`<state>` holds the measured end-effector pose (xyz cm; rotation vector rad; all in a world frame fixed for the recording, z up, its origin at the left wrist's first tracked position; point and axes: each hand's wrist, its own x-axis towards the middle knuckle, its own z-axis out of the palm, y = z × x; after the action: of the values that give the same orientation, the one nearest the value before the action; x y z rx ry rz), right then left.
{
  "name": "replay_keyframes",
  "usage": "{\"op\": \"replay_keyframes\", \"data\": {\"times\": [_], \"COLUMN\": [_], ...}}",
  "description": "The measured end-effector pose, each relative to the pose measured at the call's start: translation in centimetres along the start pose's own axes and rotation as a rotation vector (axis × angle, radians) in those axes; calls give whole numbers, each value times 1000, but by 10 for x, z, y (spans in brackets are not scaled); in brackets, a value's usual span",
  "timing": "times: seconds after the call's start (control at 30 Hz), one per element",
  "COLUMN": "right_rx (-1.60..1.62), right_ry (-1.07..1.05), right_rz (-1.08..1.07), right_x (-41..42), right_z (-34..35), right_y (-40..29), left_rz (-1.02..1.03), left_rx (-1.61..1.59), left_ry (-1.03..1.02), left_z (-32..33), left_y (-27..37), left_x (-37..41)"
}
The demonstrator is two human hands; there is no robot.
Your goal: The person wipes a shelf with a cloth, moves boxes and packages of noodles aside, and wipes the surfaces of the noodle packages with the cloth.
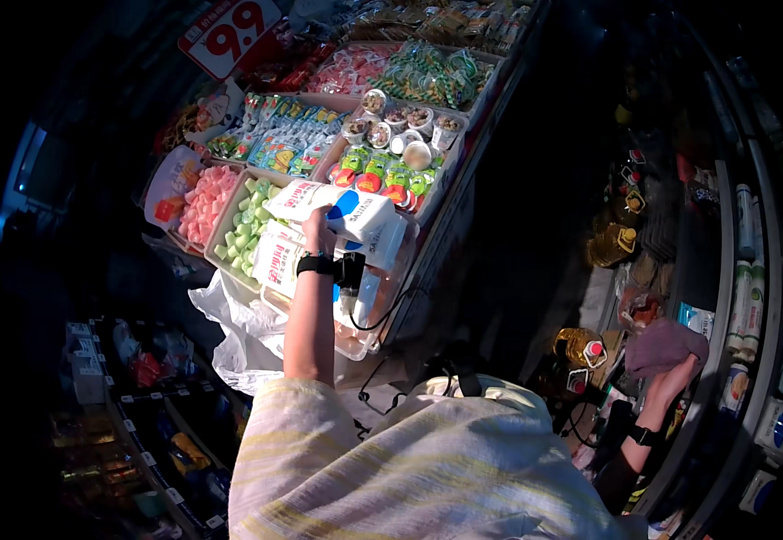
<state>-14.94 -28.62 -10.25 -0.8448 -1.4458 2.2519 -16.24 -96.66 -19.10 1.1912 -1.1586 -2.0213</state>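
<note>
My left hand (pixel 318 231) grips the near edge of a white plastic package (pixel 372 214) bearing red and blue print. Beneath it are more white packages (pixel 275 260) in a clear plastic tub (pixel 356 352) at the stall's near corner. A black strap with a small device (pixel 348 271) is around that wrist. Far to the right, my right hand (pixel 673 383) holds a bunched purple cloth (pixel 663 347) against the shelf side, its fingers partly hidden by the cloth. A bottle of yellow oil (pixel 577 345) stands left of this hand.
Bins of green jelly cups (pixel 235 237), pink sweets (pixel 208 202) and small lidded cups (pixel 418 154) fill the stall. A white plastic bag (pixel 235 331) hangs at its near edge. The metal shelf rail (pixel 723 270) runs along the right, with several oil bottles (pixel 611 246) beside it.
</note>
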Motion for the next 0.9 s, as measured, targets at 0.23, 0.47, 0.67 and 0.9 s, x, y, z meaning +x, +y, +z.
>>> {"op": "replay_keyframes", "data": {"times": [0.23, 0.47, 0.67, 0.9], "right_rx": [605, 629, 800, 939], "right_ry": [-676, -584, -23, 19], "right_rz": [87, -439, -608, -695], "right_x": [-36, -75, -87, -163], "right_z": [-14, -124, -175, -237], "right_y": [-12, -8, -63, -152], "left_rz": [584, 516, 205, 76], "left_rx": [537, 228, 267, 213], "left_ry": [227, -751, -1619, -2279], "left_z": [22, 190, 233, 257], "left_y": [22, -23, -100, -146], "left_x": [-43, -291, -537, -733]}}
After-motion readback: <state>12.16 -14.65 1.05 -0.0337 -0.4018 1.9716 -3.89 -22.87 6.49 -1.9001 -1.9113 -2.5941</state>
